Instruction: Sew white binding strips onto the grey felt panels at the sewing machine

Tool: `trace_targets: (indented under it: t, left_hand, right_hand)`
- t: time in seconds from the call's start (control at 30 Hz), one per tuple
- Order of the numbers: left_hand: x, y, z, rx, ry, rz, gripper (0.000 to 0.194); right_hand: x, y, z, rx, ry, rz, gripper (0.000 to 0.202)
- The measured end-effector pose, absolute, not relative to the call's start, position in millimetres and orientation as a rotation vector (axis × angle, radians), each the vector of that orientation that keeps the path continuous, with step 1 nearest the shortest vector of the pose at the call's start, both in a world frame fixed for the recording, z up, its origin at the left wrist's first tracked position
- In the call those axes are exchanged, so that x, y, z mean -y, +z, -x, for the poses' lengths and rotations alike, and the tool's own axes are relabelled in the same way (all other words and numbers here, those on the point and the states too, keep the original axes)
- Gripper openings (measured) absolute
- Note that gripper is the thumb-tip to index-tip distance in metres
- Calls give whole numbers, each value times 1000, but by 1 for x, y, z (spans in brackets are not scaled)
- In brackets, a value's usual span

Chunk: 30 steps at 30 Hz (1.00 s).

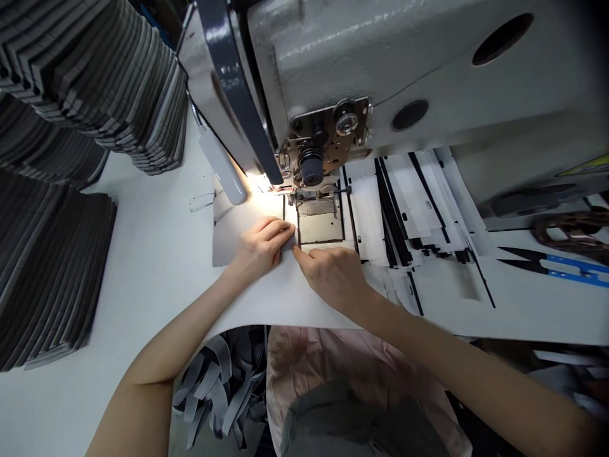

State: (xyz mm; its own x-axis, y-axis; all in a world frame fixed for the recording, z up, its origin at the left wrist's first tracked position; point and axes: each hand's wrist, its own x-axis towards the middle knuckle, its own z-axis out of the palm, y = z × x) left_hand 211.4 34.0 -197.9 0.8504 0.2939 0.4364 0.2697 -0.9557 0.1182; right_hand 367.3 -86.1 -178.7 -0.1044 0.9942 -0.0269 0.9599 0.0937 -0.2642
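Note:
A flat grey fabric piece (228, 238) lies on the white table under the needle area of a sewing machine (311, 168). My left hand (261, 246) rests on the fabric's right side, its fingers together and bent down onto the edge. Close beside it, my right hand (333, 273) is curled, with the forefinger and thumb closed at the fabric's near right corner. The fingertips of both hands almost meet just in front of the presser foot (291, 198). A lamp lights the fabric there, and the part under the foot is hard to make out.
Tall stacks of grey fabric pieces (52, 266) stand at the left. White strips with black edges (371, 209) lie right of the needle. Blue-handled thread snips (547, 263) are farther right, near dark-handled scissors (571, 231). Grey fabric strips (223, 387) hang below the table's front edge.

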Motion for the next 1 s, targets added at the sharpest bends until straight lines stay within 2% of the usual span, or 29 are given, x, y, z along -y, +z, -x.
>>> trace_targets:
  t: [0.33,0.63,1.0]
  left_hand:
    - [-54,-200,-222,-529,707,-3013,33]
    - [-66,-196,-225,-590,604,-3013,32]
    - [-78,-204,-218,-537,703,-3001,32]
  right_hand:
    - [68,-169,-373,2186,423,2117,49]
    - [50,-168,-377,2112,412,2176,41]
    - [41,-179,-379,2108,369,2166,52]
